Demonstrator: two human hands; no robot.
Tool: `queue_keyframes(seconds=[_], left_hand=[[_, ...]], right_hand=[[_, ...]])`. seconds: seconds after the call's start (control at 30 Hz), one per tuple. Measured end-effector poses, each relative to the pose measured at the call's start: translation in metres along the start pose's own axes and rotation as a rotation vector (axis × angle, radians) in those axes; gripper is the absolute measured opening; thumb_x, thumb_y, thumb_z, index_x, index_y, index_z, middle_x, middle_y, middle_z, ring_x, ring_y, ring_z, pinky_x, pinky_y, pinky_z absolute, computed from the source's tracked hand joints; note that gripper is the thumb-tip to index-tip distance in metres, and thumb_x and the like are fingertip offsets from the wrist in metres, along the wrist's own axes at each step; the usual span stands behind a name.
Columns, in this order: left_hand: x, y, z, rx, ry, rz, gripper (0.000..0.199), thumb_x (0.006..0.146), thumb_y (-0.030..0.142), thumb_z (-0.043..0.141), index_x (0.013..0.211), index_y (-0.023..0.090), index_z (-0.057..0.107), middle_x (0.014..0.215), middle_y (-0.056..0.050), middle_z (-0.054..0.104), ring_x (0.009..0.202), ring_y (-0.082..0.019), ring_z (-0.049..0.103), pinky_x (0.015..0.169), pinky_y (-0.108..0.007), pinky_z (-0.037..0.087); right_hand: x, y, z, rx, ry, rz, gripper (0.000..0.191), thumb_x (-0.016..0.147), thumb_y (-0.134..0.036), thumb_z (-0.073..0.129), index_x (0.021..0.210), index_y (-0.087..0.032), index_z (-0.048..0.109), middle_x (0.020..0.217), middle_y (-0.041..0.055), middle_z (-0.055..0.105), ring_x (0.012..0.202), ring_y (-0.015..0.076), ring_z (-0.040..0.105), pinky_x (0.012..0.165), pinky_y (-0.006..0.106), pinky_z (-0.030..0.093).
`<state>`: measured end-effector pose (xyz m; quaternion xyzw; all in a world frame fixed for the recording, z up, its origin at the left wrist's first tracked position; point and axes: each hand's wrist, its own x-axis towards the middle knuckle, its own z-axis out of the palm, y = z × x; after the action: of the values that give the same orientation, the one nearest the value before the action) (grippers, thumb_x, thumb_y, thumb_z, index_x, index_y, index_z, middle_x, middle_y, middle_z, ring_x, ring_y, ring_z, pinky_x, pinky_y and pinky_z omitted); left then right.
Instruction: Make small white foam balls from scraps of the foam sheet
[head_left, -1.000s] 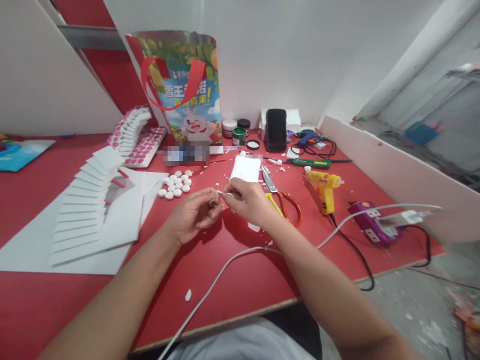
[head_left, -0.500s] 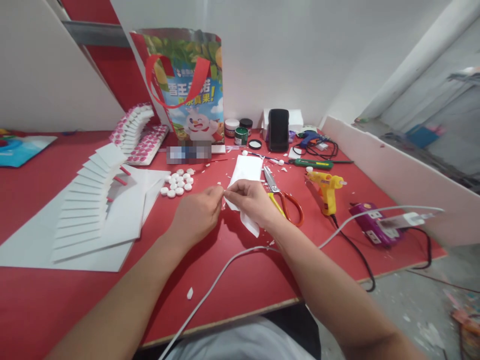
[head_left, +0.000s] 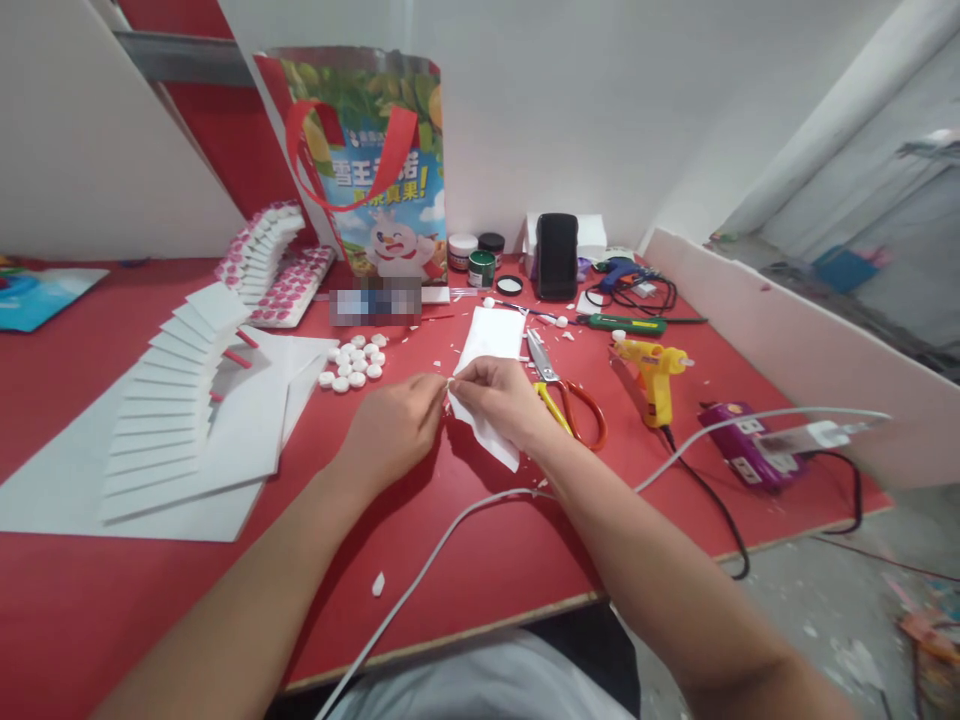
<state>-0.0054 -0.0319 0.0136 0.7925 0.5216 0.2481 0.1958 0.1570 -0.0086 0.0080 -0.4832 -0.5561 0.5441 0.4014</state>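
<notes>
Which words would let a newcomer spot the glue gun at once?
Start at the red table and look right of the right hand, past the orange-handled scissors. The glue gun stands there, bright yellow with a black cord, unlike the purple power strip beyond it.

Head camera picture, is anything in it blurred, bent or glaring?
Head view: a smeared rectangle hides something at the foot of the printed bag; wide-angle bending curves the red table edge and stretches the forearms; soft, even light, faint shadows under both hands, no glare.

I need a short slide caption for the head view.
Both hands, left hand and right hand, pinch a small white piece above the red table.
</notes>
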Motion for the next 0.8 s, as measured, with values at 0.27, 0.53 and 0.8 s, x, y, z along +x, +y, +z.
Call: queue_keyframes(seconds=[0.27,0.53,0.8], left_hand=[[0.001,-0.006,0.002,-0.609,0.039,-0.157,0.03,0.092,0.04,0.058,0.105,0.019,0.075,0.062,0.003,0.053,0.055,-0.013,0.047,0.06,-0.025,0.038],[0.0,-0.008,0.007,-0.231,0.127,0.054,0.028,0.095,0.026,0.047,0.103,0.02,0.073,0.088,-0.006,0.063,0.082,-0.021,0.057,0.076,-0.029,0.043],[0.001,-0.003,0.0,-0.421,0.238,-0.026,0.021,0.094,0.031,0.054,0.094,0.019,0.071,0.083,-0.003,0.063,0.076,-0.017,0.057,0.076,-0.027,0.045]], right_hand=[[-0.001,-0.002,-0.001,-0.014,-0.071,-0.072,0.014,0.076,-0.029,0.061,0.073,-0.016,0.058,0.06,-0.0039,0.053,0.057,0.0094,0.044,0.055,0.023,0.034],[-0.001,-0.003,-0.002,-0.223,-0.02,-0.087,0.014,0.08,-0.023,0.061,0.069,-0.015,0.062,0.062,-0.0019,0.057,0.06,0.0093,0.047,0.056,0.022,0.035],[0.004,-0.014,-0.019,0.319,-0.091,0.357,0.039,0.095,-0.047,0.055,0.078,-0.013,0.064,0.064,0.0058,0.063,0.055,0.0146,0.057,0.052,0.026,0.045]])
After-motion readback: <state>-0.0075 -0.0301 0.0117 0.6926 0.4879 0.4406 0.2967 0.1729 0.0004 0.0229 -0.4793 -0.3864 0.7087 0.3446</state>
